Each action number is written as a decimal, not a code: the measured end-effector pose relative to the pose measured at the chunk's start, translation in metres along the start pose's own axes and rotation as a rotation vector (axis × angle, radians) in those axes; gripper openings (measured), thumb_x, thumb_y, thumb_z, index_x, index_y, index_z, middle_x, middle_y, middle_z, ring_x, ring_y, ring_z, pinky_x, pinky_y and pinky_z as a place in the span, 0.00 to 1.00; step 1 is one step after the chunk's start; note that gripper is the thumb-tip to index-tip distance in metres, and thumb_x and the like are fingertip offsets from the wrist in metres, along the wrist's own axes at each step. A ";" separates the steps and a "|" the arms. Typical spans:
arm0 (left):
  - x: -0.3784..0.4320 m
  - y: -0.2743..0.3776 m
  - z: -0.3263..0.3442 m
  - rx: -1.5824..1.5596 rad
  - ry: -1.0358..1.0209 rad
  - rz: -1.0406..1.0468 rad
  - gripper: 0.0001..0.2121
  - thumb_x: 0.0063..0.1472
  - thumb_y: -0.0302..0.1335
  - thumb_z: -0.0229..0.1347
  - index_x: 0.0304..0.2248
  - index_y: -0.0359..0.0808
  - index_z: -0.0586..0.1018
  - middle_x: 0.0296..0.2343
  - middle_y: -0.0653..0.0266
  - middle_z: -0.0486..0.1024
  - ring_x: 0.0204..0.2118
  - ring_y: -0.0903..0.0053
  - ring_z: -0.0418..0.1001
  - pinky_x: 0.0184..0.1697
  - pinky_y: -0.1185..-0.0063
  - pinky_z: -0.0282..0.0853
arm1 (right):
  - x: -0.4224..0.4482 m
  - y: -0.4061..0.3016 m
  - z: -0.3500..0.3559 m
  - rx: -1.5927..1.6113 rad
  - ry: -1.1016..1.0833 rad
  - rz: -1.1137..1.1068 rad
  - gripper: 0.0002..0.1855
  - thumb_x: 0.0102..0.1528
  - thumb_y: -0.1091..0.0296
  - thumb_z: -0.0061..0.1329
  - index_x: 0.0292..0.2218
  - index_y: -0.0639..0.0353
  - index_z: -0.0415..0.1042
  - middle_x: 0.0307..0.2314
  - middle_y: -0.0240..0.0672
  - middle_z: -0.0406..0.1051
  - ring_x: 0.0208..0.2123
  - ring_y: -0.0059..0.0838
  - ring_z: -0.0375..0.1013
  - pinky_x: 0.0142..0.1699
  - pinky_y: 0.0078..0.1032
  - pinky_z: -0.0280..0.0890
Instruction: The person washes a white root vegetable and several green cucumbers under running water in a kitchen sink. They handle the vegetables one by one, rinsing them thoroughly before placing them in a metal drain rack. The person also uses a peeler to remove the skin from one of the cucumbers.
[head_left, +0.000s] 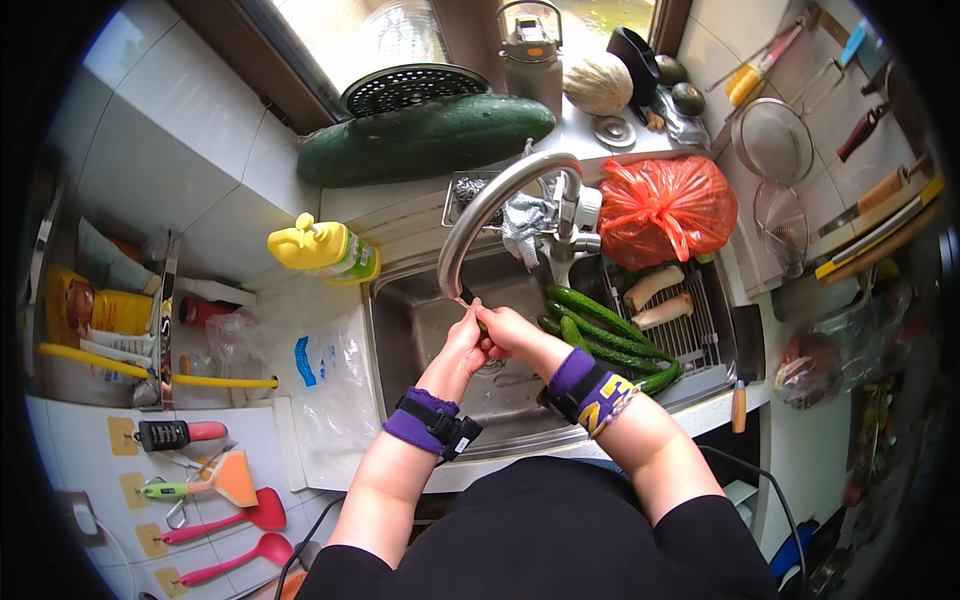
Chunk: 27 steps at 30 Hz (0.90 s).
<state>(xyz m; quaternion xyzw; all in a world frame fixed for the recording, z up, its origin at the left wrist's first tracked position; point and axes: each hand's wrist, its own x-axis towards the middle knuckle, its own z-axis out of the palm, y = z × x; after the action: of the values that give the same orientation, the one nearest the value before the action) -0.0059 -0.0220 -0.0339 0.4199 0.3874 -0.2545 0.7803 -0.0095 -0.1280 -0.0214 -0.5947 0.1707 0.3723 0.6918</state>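
My left hand and my right hand meet over the stainless steel sink basin, right under the spout of the curved metal faucet. Between them is a dark green vegetable, gripped by both hands and mostly covered by the fingers; its exact kind cannot be told. A thin stream of water seems to fall from the spout onto the fingers. Just right of my right hand, several cucumbers lie across the sink's divider and the drying rack.
Two pale root pieces rest on the metal rack. Behind them sits a knotted red plastic bag. A yellow detergent bottle stands at the left rim, near a clear plastic sheet. A large winter melon lies along the back ledge.
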 end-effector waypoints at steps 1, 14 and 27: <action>-0.001 0.001 0.002 -0.030 -0.036 -0.032 0.14 0.65 0.40 0.45 0.30 0.37 0.69 0.22 0.63 0.70 0.17 0.74 0.67 0.17 0.74 0.66 | 0.001 0.006 0.004 0.001 0.050 -0.033 0.21 0.59 0.51 0.37 0.28 0.62 0.66 0.16 0.31 0.64 0.12 0.19 0.60 0.16 0.19 0.56; 0.063 -0.008 -0.006 -0.364 0.002 0.070 0.15 0.63 0.40 0.48 0.25 0.37 0.66 0.18 0.64 0.65 0.21 0.70 0.69 0.24 0.70 0.70 | -0.097 0.020 -0.008 -0.933 0.229 -0.599 0.25 0.58 0.63 0.38 0.55 0.61 0.53 0.30 0.56 0.69 0.31 0.52 0.71 0.36 0.40 0.65; 0.021 -0.043 0.021 -0.505 -0.298 0.130 0.12 0.61 0.40 0.50 0.29 0.42 0.65 0.17 0.71 0.62 0.24 0.74 0.66 0.33 0.73 0.68 | -0.094 0.029 -0.040 0.244 -0.094 -0.001 0.14 0.64 0.53 0.28 0.41 0.50 0.60 0.15 0.21 0.50 0.14 0.13 0.45 0.18 0.12 0.43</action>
<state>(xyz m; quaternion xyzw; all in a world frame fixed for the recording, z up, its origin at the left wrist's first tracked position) -0.0169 -0.0635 -0.0636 0.1946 0.2920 -0.1586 0.9229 -0.0847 -0.1947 0.0128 -0.4878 0.1817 0.3760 0.7666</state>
